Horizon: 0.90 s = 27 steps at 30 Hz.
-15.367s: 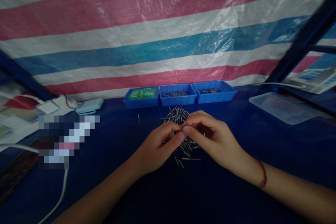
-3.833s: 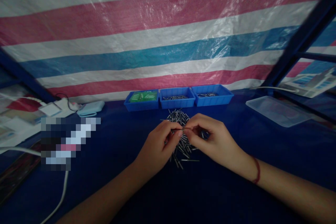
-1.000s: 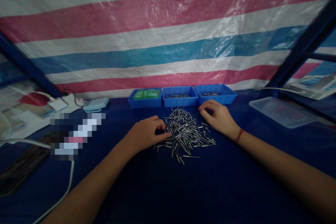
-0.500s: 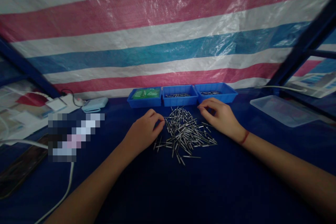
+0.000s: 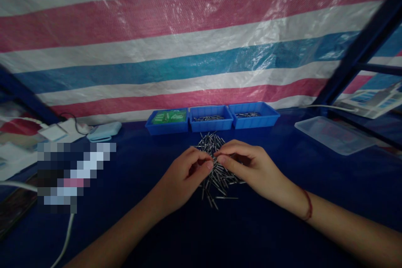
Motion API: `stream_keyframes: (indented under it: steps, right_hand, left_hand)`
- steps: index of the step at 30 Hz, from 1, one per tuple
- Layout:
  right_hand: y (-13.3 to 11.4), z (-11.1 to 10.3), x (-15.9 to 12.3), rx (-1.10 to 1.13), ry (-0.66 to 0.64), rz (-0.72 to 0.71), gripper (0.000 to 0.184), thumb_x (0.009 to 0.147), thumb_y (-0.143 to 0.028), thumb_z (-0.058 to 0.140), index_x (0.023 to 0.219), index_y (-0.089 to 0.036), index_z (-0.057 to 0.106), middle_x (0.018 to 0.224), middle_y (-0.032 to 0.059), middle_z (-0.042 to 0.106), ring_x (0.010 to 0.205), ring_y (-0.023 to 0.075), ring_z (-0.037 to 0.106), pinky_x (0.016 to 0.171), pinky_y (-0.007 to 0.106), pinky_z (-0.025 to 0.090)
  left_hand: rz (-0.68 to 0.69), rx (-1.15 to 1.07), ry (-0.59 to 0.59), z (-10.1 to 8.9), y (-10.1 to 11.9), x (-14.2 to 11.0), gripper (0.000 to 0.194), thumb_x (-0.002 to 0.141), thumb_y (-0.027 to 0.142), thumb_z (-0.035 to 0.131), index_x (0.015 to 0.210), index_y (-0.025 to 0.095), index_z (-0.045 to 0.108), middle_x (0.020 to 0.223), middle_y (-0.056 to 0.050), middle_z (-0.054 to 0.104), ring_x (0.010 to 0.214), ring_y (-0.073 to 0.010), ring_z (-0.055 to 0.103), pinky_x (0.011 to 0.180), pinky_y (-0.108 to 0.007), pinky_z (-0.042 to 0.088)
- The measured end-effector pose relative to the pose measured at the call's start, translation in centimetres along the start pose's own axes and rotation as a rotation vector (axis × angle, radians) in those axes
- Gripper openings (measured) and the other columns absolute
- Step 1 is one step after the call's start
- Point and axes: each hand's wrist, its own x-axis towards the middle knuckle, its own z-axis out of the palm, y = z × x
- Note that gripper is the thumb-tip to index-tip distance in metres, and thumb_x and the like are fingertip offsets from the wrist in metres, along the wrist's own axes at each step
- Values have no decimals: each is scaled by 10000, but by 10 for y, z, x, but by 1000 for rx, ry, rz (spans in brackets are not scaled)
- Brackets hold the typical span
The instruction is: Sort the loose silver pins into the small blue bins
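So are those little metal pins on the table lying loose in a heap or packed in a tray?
Loose in a heap: the metal pins lie scattered crisscross on the blue table cover, in front of the blue trays.

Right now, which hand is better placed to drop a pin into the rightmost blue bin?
Probably the right hand. It sits on the right of the pile of pins, nearer the rightmost blue bin; the left hand would have to cross over.

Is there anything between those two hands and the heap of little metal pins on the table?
Nothing visible. The left hand and right hand meet fingertip to fingertip directly over the pin pile.
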Motion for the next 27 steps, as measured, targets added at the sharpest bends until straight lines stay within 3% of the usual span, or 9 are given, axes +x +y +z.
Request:
stream_keyframes:
  steps: [5, 16, 27]
  right_hand:
    - [-5, 1, -1, 20, 10, -35, 81, 817, -192, 600, 820, -181, 680, 769, 18, 628, 690, 111, 570, 588, 263, 440]
    - [-6, 4, -2, -32, 36, -50, 88, 816, -196, 593, 862, -160, 659, 788, 39, 616, 690, 129, 564, 573, 280, 437]
    - [-5, 3, -4, -50, 51, -39, 52, 805, -183, 583, 833, -157, 619, 788, 35, 579, 675, 125, 553, 568, 276, 443]
  left_hand:
    - [-10, -52, 14, 4, 0, -2, 180, 879, 328, 497, 947, 190, 589, 804, 4, 511, 654, -109, 481, 590, -241, 388]
    - [18, -64, 59, 6, 3, -2, 150, 874, 303, 508, 885, 179, 591, 777, 10, 506, 650, -106, 482, 585, -240, 386]
    - [105, 104, 146, 4, 5, -3, 45, 848, 235, 545, 850, 191, 554, 820, 16, 493, 630, -89, 469, 561, -229, 388]
